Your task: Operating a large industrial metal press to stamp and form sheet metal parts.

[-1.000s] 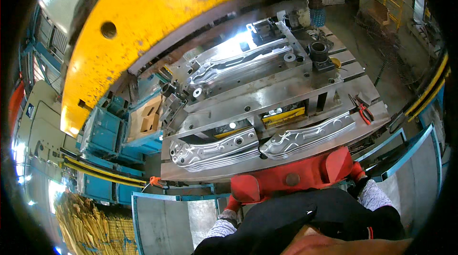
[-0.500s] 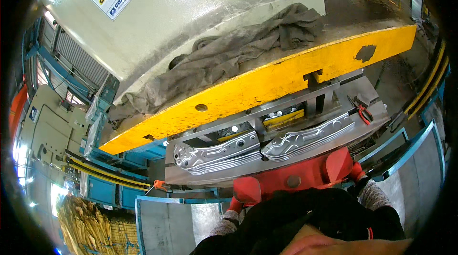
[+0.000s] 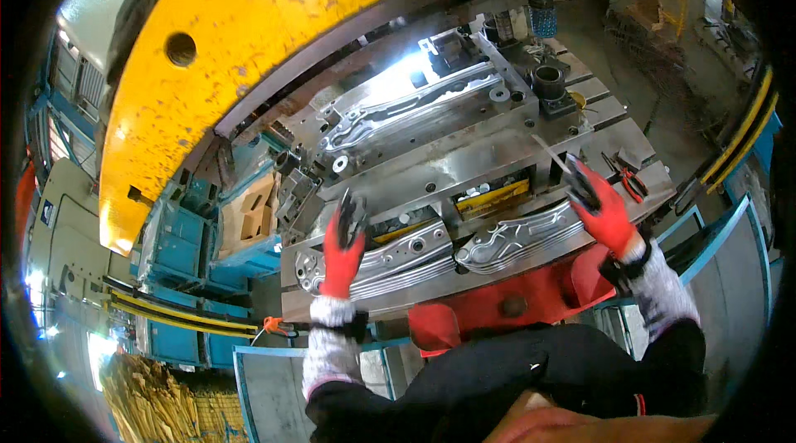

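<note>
Both my hands wear red gloves with dark fingers and reach towards the press die. My left hand (image 3: 342, 248) is open, its fingers stretched up above the left stack of stamped metal parts (image 3: 410, 254). My right hand (image 3: 604, 211) has its fingers stretched out and looks open, beside the right stack of stamped metal parts (image 3: 526, 237). A thin pale strip (image 3: 550, 153) lies by its fingertips; whether it touches the hand I cannot tell. On the lower die (image 3: 464, 157), farther off, rests a long, shiny stamped part (image 3: 406, 114).
The yellow press slide (image 3: 249, 3) arches over the die. A red control console (image 3: 489, 318) stands in front of me. Red-handled pliers (image 3: 634, 185) lie at the right of the bed. Blue bins (image 3: 174, 240) and a cardboard box (image 3: 251, 211) stand at left.
The yellow slide has risen, uncovering the die and the part on it. Both my hands have left the red console's ends and moved up and forward over the press bed.
</note>
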